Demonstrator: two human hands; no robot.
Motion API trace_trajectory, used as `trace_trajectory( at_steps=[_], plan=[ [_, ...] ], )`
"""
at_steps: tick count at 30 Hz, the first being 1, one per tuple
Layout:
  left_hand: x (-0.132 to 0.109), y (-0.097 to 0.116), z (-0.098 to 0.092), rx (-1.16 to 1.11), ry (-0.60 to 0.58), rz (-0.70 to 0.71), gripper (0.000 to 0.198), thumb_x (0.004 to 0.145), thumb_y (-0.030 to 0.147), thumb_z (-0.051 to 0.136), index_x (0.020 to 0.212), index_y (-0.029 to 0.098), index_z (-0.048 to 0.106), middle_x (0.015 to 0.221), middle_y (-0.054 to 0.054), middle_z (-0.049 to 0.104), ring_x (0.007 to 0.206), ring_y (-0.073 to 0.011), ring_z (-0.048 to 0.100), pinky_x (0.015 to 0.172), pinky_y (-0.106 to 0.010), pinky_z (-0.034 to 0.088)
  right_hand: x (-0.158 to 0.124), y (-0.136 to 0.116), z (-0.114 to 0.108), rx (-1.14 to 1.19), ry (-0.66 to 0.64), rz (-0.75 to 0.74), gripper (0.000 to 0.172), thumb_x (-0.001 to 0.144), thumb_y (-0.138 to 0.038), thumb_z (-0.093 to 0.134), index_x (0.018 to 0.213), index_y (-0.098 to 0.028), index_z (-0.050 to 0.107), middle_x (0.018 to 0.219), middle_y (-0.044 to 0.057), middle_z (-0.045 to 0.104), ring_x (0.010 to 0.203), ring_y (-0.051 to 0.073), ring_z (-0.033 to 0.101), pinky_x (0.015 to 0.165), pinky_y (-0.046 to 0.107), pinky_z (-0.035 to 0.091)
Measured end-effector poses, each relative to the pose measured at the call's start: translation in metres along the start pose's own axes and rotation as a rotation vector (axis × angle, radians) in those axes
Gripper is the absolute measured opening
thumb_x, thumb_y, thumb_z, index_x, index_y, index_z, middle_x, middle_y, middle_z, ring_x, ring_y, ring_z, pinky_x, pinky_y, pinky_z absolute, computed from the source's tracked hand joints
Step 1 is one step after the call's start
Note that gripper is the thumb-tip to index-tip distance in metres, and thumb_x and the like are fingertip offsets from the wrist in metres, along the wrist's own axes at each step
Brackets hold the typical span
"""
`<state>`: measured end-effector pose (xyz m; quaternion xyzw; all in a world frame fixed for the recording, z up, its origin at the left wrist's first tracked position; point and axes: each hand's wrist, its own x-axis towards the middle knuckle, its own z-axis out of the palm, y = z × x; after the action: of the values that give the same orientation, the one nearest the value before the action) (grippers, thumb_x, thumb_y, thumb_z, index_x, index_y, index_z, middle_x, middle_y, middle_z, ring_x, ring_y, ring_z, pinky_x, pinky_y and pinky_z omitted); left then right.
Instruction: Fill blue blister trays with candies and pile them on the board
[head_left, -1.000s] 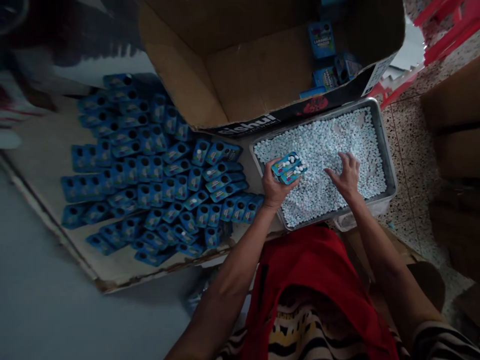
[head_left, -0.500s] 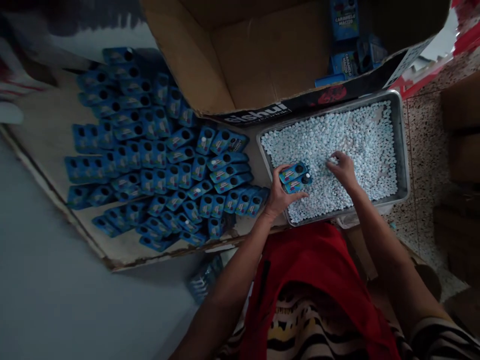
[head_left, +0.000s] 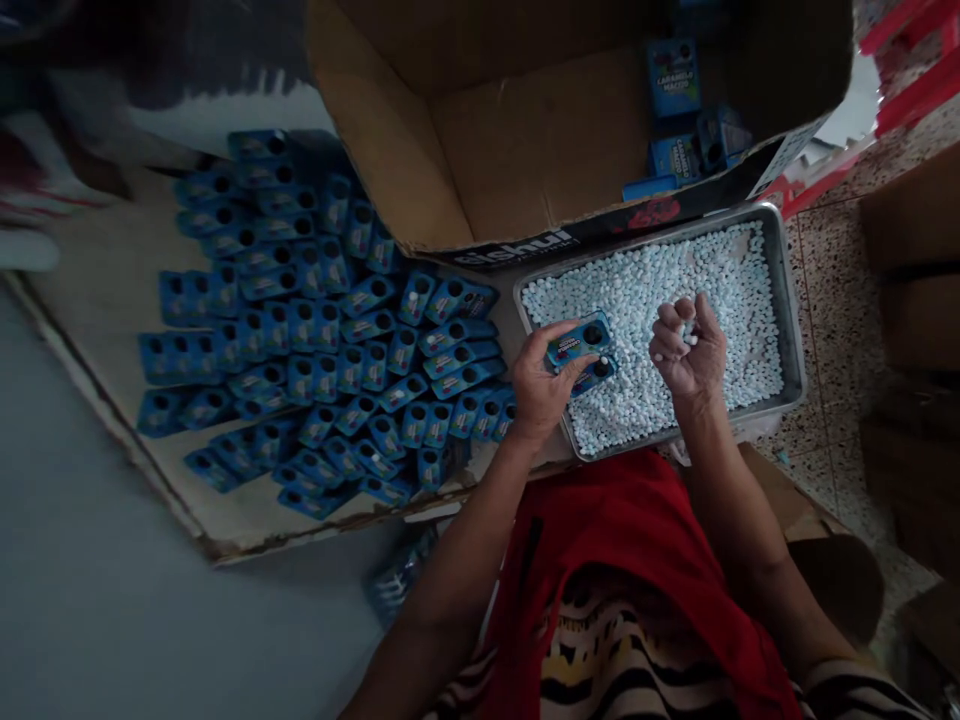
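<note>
Two small blue candy boxes are gripped side by side in my left hand, over the left part of a metal tray. Each box has a dark round opening at its right end, and a white candy shows at the lower one. Above the middle of the tray, my right hand is turned palm up with curled fingers around a few small white candies. Pale blue and white candies cover most of the tray's bottom.
Many blue boxes stand in rows on the table at left. An open cardboard carton, holding several blue boxes, stands behind the tray. Brown cartons are on the speckled floor at right.
My right hand has come up from the candies and turned palm up, with candies in its fingers. My left hand has tilted the two boxes, its thumb now across the lower one.
</note>
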<state>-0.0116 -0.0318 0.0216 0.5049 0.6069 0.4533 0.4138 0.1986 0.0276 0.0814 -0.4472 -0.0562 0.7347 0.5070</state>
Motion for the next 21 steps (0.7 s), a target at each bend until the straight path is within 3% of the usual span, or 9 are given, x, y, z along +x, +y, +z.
trace_trajectory(
  at_steps=[4,8,11,15,18,21],
  plan=[
    [0.024,0.018,0.006,0.168,-0.070,0.164,0.043,0.087,0.056,0.087,0.116,0.024,0.079,0.112,-0.006,0.081,0.110,-0.0262,0.075,0.109,-0.043,0.058,-0.001,-0.005,0.052,-0.044,-0.075,-0.226,0.046,0.103,-0.056,0.066,0.073,-0.026,0.049,0.064,-0.005,0.041,0.054,0.012,0.040,0.051,0.026,0.045],
    [0.037,0.024,0.018,0.178,-0.128,0.206,0.039,0.088,0.054,0.087,0.112,0.025,0.080,0.106,-0.005,0.081,0.102,-0.0258,0.075,0.103,-0.042,0.058,0.002,0.001,0.065,-0.324,-0.085,-0.406,0.049,0.098,-0.060,0.071,0.070,-0.026,0.050,0.068,-0.002,0.044,0.065,0.014,0.051,0.064,0.030,0.052],
    [0.040,0.023,0.024,0.190,-0.157,0.202,0.036,0.088,0.051,0.087,0.111,0.024,0.079,0.103,-0.005,0.080,0.101,-0.0258,0.074,0.098,-0.040,0.058,0.006,0.012,0.059,-0.473,-0.006,-0.450,0.052,0.096,-0.063,0.073,0.069,-0.026,0.049,0.069,-0.002,0.044,0.067,0.014,0.052,0.064,0.029,0.051],
    [0.044,0.021,0.032,0.212,-0.213,0.207,0.034,0.088,0.047,0.087,0.112,0.023,0.079,0.102,-0.005,0.080,0.100,-0.0251,0.073,0.095,-0.038,0.057,0.018,0.021,0.045,-0.452,0.135,-0.457,0.053,0.099,-0.066,0.067,0.070,-0.026,0.047,0.065,-0.004,0.039,0.064,0.013,0.051,0.061,0.027,0.049],
    [0.049,0.019,0.033,0.218,-0.240,0.193,0.034,0.088,0.044,0.088,0.114,0.023,0.078,0.106,-0.004,0.080,0.103,-0.0254,0.073,0.098,-0.038,0.057,0.033,0.010,0.018,-0.323,0.223,-0.398,0.053,0.100,-0.066,0.063,0.071,-0.027,0.044,0.060,-0.006,0.032,0.055,0.012,0.045,0.057,0.026,0.049],
    [0.053,0.010,0.017,0.210,-0.181,0.134,0.037,0.087,0.039,0.090,0.118,0.023,0.077,0.114,-0.004,0.080,0.110,-0.0258,0.073,0.102,-0.039,0.057,0.042,-0.009,-0.023,-0.142,0.324,-0.302,0.047,0.100,-0.053,0.068,0.071,-0.026,0.044,0.057,-0.008,0.036,0.052,0.011,0.045,0.055,0.025,0.050]
  ],
)
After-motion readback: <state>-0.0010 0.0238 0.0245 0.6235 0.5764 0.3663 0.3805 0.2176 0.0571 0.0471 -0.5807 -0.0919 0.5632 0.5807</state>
